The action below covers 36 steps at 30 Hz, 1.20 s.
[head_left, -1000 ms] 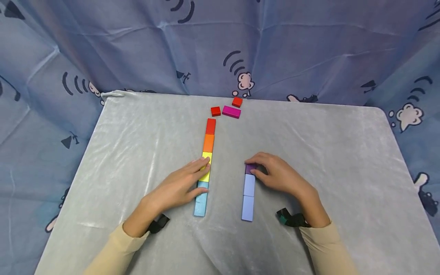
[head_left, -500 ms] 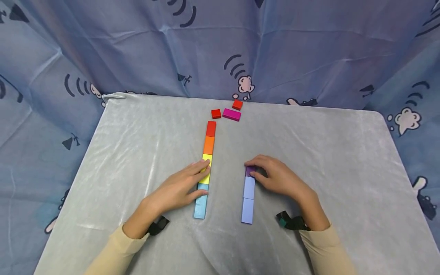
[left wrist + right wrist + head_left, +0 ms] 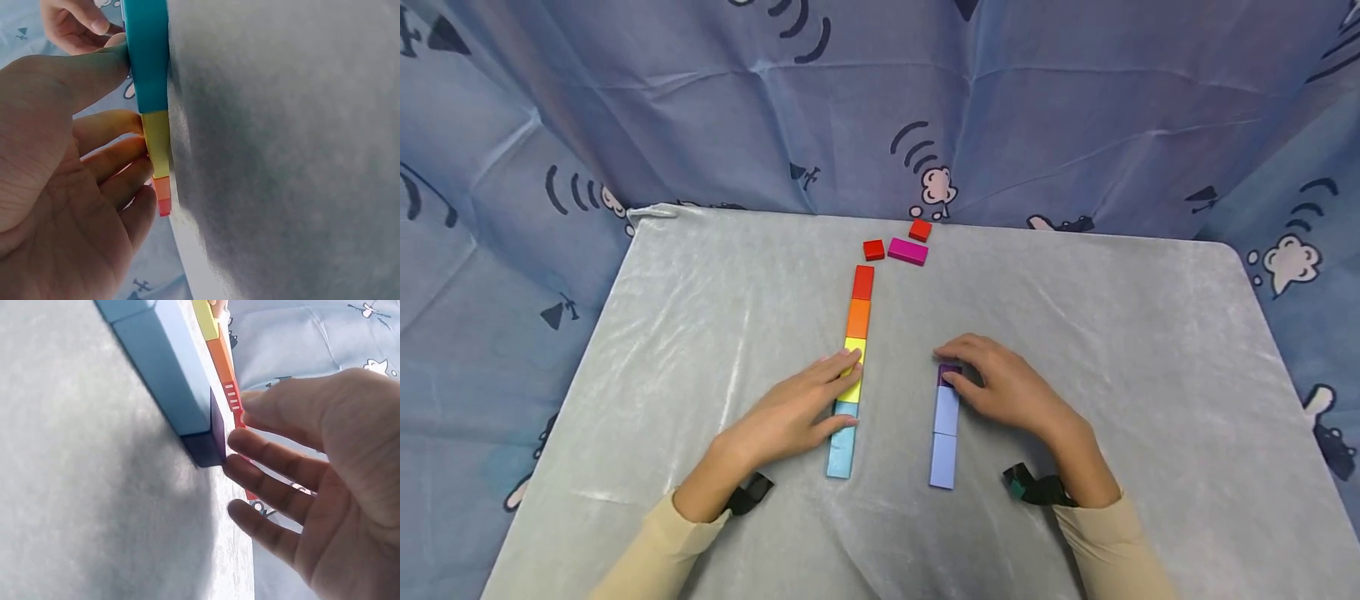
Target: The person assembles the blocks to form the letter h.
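My left hand [image 3: 797,408] lies over a row of blocks on the left, fingers straight across the yellow block [image 3: 849,393] and thumb on the light blue block [image 3: 840,458]. Farther up that row come an orange block [image 3: 858,318] and a red block [image 3: 862,283]. To the right, two periwinkle blocks [image 3: 947,410] lie end to end with a small purple block [image 3: 951,369] at their far end. My right hand [image 3: 1003,383] hovers around the purple block, thumb overlapping it from above. In the right wrist view its loosely bent fingertips [image 3: 237,464] are at the purple end.
Beyond the left row lie a magenta block [image 3: 907,252] and two small red blocks [image 3: 873,250], near the far edge of the cloth-covered table [image 3: 1112,333]. A patterned blue curtain [image 3: 1037,125] hangs behind the table and at its sides.
My right index finger has parted slightly from the purple block's far end. The left hand keeps its place on the left row. The head view has shifted a little.
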### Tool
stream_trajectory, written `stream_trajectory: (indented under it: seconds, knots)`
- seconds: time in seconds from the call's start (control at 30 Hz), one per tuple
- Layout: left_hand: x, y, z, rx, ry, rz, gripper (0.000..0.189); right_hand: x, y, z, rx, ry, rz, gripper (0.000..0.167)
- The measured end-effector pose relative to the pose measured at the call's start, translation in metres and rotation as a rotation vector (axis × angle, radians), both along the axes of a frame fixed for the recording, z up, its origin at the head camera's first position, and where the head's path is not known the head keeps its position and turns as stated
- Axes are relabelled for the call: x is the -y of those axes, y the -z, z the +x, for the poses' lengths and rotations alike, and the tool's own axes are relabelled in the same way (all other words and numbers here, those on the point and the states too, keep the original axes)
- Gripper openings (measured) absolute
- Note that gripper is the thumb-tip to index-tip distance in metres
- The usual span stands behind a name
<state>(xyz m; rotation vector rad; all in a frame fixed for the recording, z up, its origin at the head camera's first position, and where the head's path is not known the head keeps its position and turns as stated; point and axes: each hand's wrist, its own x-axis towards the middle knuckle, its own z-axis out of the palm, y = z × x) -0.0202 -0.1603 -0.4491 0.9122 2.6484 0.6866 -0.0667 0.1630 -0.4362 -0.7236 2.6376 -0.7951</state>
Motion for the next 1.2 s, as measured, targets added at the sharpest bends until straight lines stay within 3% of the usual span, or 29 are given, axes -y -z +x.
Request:
stream_trajectory:
  seconds: [0.1, 0.23, 0.4, 0.73, 1.0, 1.2]
  knots:
    - [-0.001, 0.000, 0.000, 0.002, -0.001, 0.002, 0.073, 0.001, -0.002, 0.002, -0.050, 0.011, -0.022, 0.036]
    - [-0.002, -0.001, -0.002, -0.003, 0.000, 0.009, 0.072, 0.002, -0.004, 0.010, -0.193, 0.013, -0.104, 0.034]
    - [-0.002, -0.001, -0.005, -0.005, -0.001, 0.002, 0.072, 0.001, -0.002, 0.027, -0.331, -0.050, -0.141, 0.034]
    - [0.002, -0.002, -0.003, 0.001, -0.008, -0.007, 0.073, -0.001, 0.008, 0.060, -0.326, -0.104, -0.003, 0.051]
    - [0.000, 0.000, -0.002, 0.009, -0.007, 0.004, 0.073, -0.005, 0.008, 0.070, -0.325, -0.096, 0.117, 0.071]
    - [0.000, 0.001, -0.002, 0.014, -0.006, 0.016, 0.073, -0.010, 0.012, 0.074, -0.291, -0.095, 0.156, 0.077]
